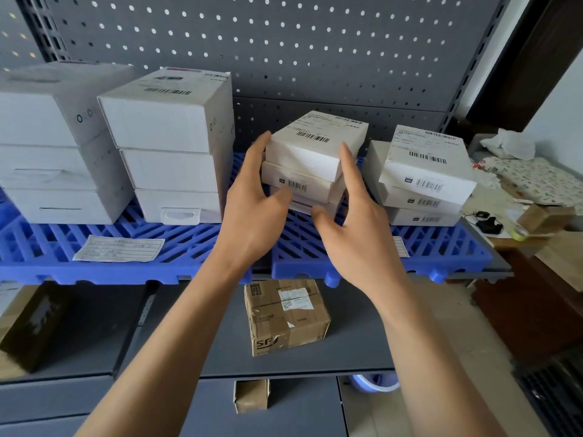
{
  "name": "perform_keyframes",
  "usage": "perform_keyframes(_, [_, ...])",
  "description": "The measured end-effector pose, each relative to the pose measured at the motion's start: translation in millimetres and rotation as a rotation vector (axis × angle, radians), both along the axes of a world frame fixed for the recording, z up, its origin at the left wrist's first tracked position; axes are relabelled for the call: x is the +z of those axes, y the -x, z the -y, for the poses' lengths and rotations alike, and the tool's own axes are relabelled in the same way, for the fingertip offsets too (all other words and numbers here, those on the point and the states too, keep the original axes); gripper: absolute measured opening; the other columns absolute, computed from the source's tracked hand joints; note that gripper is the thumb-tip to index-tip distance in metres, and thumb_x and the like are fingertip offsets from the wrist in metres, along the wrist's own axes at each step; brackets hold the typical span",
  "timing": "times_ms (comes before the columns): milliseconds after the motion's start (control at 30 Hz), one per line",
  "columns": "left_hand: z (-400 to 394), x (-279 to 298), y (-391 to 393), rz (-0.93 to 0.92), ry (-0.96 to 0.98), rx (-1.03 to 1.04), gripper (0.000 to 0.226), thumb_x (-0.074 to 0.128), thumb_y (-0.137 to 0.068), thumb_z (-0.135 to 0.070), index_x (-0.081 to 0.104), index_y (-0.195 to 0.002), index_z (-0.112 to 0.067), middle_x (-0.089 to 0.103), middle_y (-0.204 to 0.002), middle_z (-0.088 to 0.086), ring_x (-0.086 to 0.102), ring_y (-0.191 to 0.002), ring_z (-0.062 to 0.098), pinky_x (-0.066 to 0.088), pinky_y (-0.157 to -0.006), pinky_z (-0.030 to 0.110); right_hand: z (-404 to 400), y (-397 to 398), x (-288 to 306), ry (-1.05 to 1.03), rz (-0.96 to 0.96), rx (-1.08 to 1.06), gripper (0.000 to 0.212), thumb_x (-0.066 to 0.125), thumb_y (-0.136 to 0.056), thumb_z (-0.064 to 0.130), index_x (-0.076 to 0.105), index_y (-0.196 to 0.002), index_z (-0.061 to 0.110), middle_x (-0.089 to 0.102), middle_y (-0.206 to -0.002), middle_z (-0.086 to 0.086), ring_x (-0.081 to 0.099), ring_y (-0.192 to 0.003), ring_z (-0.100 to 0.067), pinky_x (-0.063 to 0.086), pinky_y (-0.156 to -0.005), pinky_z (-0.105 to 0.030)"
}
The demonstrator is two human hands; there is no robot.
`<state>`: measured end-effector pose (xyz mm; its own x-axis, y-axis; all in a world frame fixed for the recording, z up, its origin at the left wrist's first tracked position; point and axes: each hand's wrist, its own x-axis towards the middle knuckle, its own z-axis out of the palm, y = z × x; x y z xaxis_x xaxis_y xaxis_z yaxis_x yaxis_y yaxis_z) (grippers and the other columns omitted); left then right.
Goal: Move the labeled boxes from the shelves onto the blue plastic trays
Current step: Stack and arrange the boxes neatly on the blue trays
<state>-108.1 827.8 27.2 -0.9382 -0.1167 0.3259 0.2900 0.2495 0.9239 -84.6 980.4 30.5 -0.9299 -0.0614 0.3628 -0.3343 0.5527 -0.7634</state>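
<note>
Reaching forward from the bottom of the view, the left hand (252,212) and the right hand (353,225) flank a stack of three white labeled boxes at the centre, fingers straight and spread, grasping nothing. The left fingertips (263,143) lie against the left edge of the top box (312,143), which sits skewed on the two beneath it; the right fingers (347,159) stand just beside its right front corner, though whether they touch cannot be told. This stack rests on the right blue tray (441,247), a slatted plastic grid. At 3 o'clock from the hands, on the same tray, stands a second stack of flat boxes (422,175) with barcode labels. At 9 o'clock, on the left blue tray (94,266), two taller piles of large white boxes (170,143) stand side by side, with a paper slip (120,249) lying flat in front of them. At 6 o'clock, on the grey shelf (205,357) below the trays, sits a brown cardboard parcel (285,316). A grey pegboard (284,42) backs everything at 12 o'clock.
</note>
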Motion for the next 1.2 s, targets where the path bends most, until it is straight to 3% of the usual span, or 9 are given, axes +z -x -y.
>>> perform_keyframes(133, [1.9,-0.9,-0.2,0.05,-0.081,0.012,0.089,0.054,-0.082,-0.018,0.014,-0.159,-0.039,0.051,-0.135,-0.015,0.057,-0.122,0.002,0.05,-0.107,0.04,-4.1,-0.9,4.3,0.033,0.024,0.02,0.086,0.057,-0.099,0.011,0.003,-0.16,0.04,0.031,-0.158,0.02,0.047,-0.106,0.026,0.039,-0.073,0.004])
perform_keyframes(200, [2.3,-0.6,-1.1,0.059,-0.095,0.014,0.084,0.054,-0.09,-0.008,0.016,-0.16,-0.035,0.054,-0.134,-0.013,0.057,-0.12,-0.002,0.049,-0.107,0.036,-5.1,1.3,4.0,0.036,0.042,0.02,0.09,0.056,-0.098,0.008,-0.001,-0.16,0.041,0.034,-0.152,0.022,0.045,-0.093,0.032,0.038,-0.067,0.005])
perform_keyframes(400, [2.8,-1.5,0.3,0.043,-0.048,0.004,0.07,0.053,-0.085,-0.01,0.041,-0.152,-0.026,0.06,-0.138,-0.009,0.059,-0.121,0.003,0.052,-0.105,0.038,-2.7,6.8,-2.6,0.007,0.046,-0.006,0.096,0.055,-0.095,0.009,-0.009,-0.157,0.046,0.036,-0.157,0.013,0.055,-0.111,-0.004,0.042,-0.068,0.001])
perform_keyframes(533, [3.3,-0.7,-3.2,0.003,-0.051,-0.001,0.059,0.052,-0.087,-0.003,0.055,-0.142,-0.024,0.067,-0.128,-0.01,0.064,-0.111,0.001,0.057,-0.097,0.036,-2.6,6.2,1.5,0.013,0.048,-0.006,0.096,0.054,-0.094,0.006,-0.008,-0.158,0.041,0.04,-0.153,0.013,0.054,-0.096,0.015,0.041,-0.065,0.002])
perform_keyframes(667, [4.5,-1.1,-6.9,-0.053,-0.045,0.015,0.049,0.055,-0.087,0.003,0.066,-0.129,-0.02,0.073,-0.113,-0.01,0.072,-0.094,0.005,0.061,-0.088,0.036,-7.3,5.3,5.0,0.003,0.056,-0.016,0.093,0.052,-0.096,0.005,-0.007,-0.159,0.038,0.044,-0.116,0.03,0.053,-0.079,0.019,0.045,-0.058,-0.006])
perform_keyframes(800, [5.2,-4.6,-6.6,-0.077,-0.005,0.029,0.045,0.062,-0.087,0.002,0.069,-0.126,-0.019,0.074,-0.11,-0.01,0.072,-0.093,0.006,0.061,-0.086,0.036,-11.9,6.9,4.4,-0.005,0.064,-0.044,0.091,0.053,-0.098,0.006,-0.007,-0.16,0.036,0.04,-0.102,0.032,0.049,-0.076,0.026,0.042,-0.059,-0.001])
perform_keyframes(1033, [5.9,-8.2,-1.9,-0.126,0.019,0.05,0.041,0.069,-0.088,-0.001,0.071,-0.126,-0.018,0.075,-0.112,-0.011,0.07,-0.104,0.002,0.059,-0.091,0.03,-13.8,17.6,-3.9,-0.05,-0.012,-0.112,0.086,0.059,-0.1,0.014,0.002,-0.161,0.031,0.044,-0.118,0.019,0.049,-0.089,0.006,0.034,-0.069,0.007])
perform_keyframes(1100, [5.8,-9.6,-1.2,-0.143,0.036,0.063,0.039,0.068,-0.09,-0.001,0.071,-0.125,-0.019,0.075,-0.112,-0.012,0.07,-0.104,0.001,0.059,-0.092,0.028,-14.0,23.2,-6.5,-0.097,-0.058,-0.147,0.084,0.06,-0.1,0.014,0.005,-0.161,0.03,0.054,-0.121,0.013,0.052,-0.096,0.002,0.039,-0.083,-0.001])
perform_keyframes(1200, [5.4,-10.1,0.6,-0.15,0.037,0.074,0.038,0.066,-0.092,-0.001,0.071,-0.125,-0.018,0.074,-0.112,-0.012,0.069,-0.104,-0.001,0.058,-0.09,0.023,-13.6,32.8,-12.1,-0.136,-0.097,-0.193,0.084,0.062,-0.099,0.019,0.007,-0.16,0.033,0.063,-0.132,-0.002,0.056,-0.121,-0.02,0.048,-0.101,-0.037])
